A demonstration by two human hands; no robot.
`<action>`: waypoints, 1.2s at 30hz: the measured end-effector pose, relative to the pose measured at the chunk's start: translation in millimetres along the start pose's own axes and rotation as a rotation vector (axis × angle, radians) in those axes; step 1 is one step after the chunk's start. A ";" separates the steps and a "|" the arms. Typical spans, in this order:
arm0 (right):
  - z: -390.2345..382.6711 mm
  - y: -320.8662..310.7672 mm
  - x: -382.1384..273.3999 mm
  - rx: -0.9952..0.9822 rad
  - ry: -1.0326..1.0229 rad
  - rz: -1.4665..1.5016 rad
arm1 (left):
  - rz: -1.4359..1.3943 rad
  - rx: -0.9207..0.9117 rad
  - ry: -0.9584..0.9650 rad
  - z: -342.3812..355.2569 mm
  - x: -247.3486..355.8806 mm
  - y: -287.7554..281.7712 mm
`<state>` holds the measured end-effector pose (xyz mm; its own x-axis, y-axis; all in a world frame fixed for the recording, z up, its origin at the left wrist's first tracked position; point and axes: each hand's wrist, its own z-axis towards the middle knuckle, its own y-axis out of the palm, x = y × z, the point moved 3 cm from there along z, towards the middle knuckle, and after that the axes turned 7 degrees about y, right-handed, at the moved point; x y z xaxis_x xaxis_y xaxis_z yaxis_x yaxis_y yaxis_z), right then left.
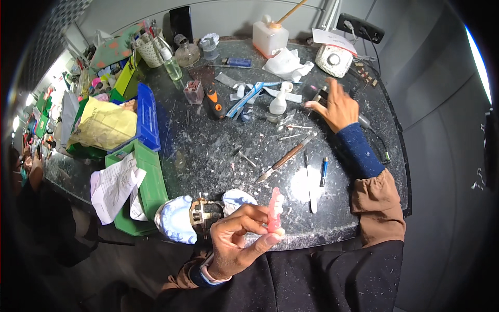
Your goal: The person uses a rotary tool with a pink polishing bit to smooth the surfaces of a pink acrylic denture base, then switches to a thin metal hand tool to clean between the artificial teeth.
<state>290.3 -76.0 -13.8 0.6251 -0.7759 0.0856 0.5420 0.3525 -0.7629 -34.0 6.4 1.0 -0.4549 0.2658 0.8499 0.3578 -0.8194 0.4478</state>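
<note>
My left hand (240,236), near the front edge of the bench, pinches a pink denture (275,212) with whitish teeth between thumb and fingers. Behind that hand lies a brass-coloured articulator (201,212), with a pale blue dental cast (176,221) on its left and another pale blue cast (240,197) on its right, partly covered by my fingers. Farther right, my right hand (338,110) hovers with thumb and fingers apart. Beside it is a grey corded handpiece (364,121), partly hidden by the wrist. I cannot tell whether the fingers touch it.
A wooden-handled wax knife (287,157), a metal spatula (312,200) and a blue pen (324,171) lie mid-bench. Green (150,174) and blue (147,112) bins stand left. Toward the back are an orange-black screwdriver (213,101), a liquid bottle (270,39) and a white control box (333,61).
</note>
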 end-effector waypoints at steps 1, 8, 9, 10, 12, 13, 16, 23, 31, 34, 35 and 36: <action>-0.1 -16.1 -6.3 0.092 -0.075 -0.043 | 0.010 -0.010 0.016 -1.6 1.5 -1.7; -77.5 -123.1 -39.0 -0.465 -0.422 0.294 | 0.038 -0.034 0.037 -14.1 7.0 -6.1; -91.3 -127.4 -47.5 -0.484 -0.497 0.238 | 0.035 -0.045 0.066 -16.0 8.7 -3.9; -102.8 -128.3 -53.6 -0.451 -0.540 0.197 | 0.034 -0.055 0.095 -18.1 10.7 -3.2; -118.7 -120.5 -52.7 -0.353 -0.646 0.143 | 0.037 -0.102 0.097 -23.1 10.5 -4.1; -123.3 -115.4 -46.7 -0.305 -0.742 0.138 | 0.057 -0.137 0.113 -26.3 10.2 -4.4; -117.0 -115.5 -44.6 -0.218 -0.918 0.099 | 0.072 -0.166 0.118 -34.1 13.9 -2.7; -102.9 -111.6 -54.5 -0.310 -1.120 0.078 | 0.121 -0.137 0.108 -46.8 17.5 -7.3; -143.8 -153.4 -44.9 -0.181 -0.040 1.568 | 0.099 -0.201 0.171 -42.6 -6.1 -11.9; -162.3 -184.1 -85.1 -0.077 0.531 2.067 | 0.059 -0.158 0.227 -45.4 -12.0 -16.9; -173.6 -179.4 -95.5 0.018 0.685 2.238 | 0.070 -0.183 0.320 -46.2 -16.7 -21.4; -187.8 -180.1 -100.9 0.019 0.727 2.372 | 0.056 -0.207 0.299 -44.6 -19.0 -19.0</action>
<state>24.2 -159.4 -5.4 -0.2671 0.7333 -0.6253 -0.4245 0.4930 0.7595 -68.6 -5.7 -36.0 -0.6684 0.0825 0.7392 0.2304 -0.9220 0.3111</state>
